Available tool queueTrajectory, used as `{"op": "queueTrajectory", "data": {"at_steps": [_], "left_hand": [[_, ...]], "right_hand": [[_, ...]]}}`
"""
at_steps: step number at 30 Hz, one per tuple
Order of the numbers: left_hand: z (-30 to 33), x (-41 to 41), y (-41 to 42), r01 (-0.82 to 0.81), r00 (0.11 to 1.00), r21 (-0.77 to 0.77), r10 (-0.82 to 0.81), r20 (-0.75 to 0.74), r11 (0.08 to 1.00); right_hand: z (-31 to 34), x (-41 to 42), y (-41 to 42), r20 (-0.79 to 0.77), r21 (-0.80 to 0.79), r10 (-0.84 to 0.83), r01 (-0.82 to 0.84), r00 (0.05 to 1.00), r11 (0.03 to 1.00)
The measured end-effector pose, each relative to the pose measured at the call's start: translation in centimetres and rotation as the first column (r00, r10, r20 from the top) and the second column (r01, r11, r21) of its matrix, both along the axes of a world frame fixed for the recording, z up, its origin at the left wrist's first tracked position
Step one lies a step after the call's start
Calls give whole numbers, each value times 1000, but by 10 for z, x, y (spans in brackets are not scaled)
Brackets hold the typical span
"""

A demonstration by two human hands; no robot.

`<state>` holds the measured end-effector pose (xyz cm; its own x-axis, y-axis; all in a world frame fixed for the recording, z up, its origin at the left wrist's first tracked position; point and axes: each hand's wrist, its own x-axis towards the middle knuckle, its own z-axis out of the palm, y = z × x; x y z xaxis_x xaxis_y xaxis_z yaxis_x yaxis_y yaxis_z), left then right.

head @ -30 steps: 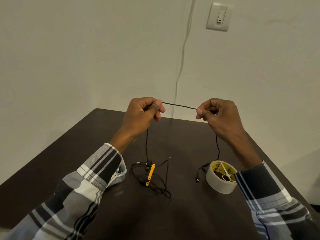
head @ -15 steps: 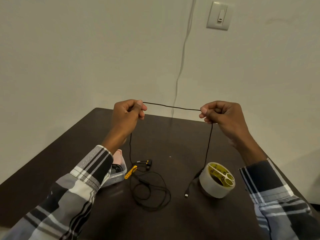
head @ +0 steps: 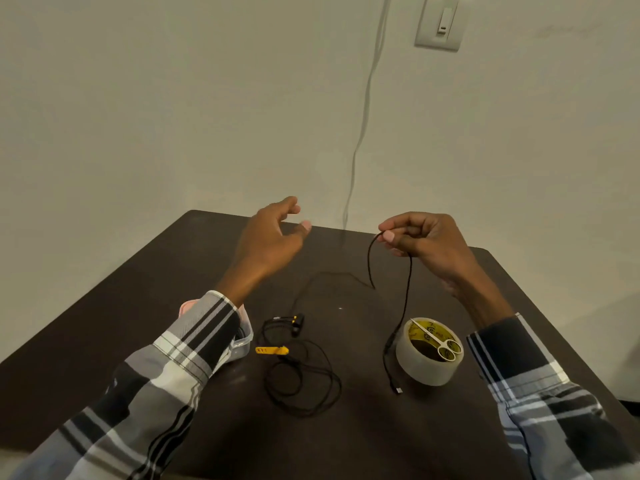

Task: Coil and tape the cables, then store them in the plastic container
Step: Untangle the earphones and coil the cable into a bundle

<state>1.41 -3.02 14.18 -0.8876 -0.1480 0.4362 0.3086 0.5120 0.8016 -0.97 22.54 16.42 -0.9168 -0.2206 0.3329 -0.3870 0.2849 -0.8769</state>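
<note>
Two hands were stretching the black cable [head: 408, 292] taut between them half a second ago; now only one is holding it. The left hand [head: 268, 242] is hovering over the far part of the table [head: 104, 327] with fingers spread and relaxed, gripping nothing, and the length it had is sagging in a loose arc down onto the tabletop. The right hand [head: 424, 242] is pinching the cable between thumb and curled fingers, so that a short loop is forming under it while one strand is trailing down past the tape roll [head: 427, 362] to a small plug [head: 398, 389] lying just beside the roll's base. My reading is that the first turn of the coil is being started, and the left hand is probably going for the next length of slack (a judgement, not something shown).

Scissors [head: 438, 342] with white handles are lying across the top of the tape roll. Earphones [head: 298, 368] are lying in a loose tangle near the middle of the table, still uncoiled, with a yellow tag [head: 272, 350] beside them. The plastic container [head: 242, 341] is sitting mostly hidden behind the left sleeve [head: 180, 355], well apart from the cable, so taping and storing are still ahead.

Yellow printing is showing inside the tape roll's core, and dark marks on the yellow tag, but both are too small to read.
</note>
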Motion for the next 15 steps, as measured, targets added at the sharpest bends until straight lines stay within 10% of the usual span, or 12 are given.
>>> {"op": "queueTrajectory", "data": {"at_steps": [6, 15], "left_hand": [[1, 13, 46, 334, 941, -204, -338, 12, 920], [-4, 8, 60, 204, 975, -116, -212, -63, 972]], "right_hand": [[-4, 7, -14, 14, 9, 112, -112, 994, 994], [-19, 9, 7, 92, 261, 44, -67, 995, 963]]}}
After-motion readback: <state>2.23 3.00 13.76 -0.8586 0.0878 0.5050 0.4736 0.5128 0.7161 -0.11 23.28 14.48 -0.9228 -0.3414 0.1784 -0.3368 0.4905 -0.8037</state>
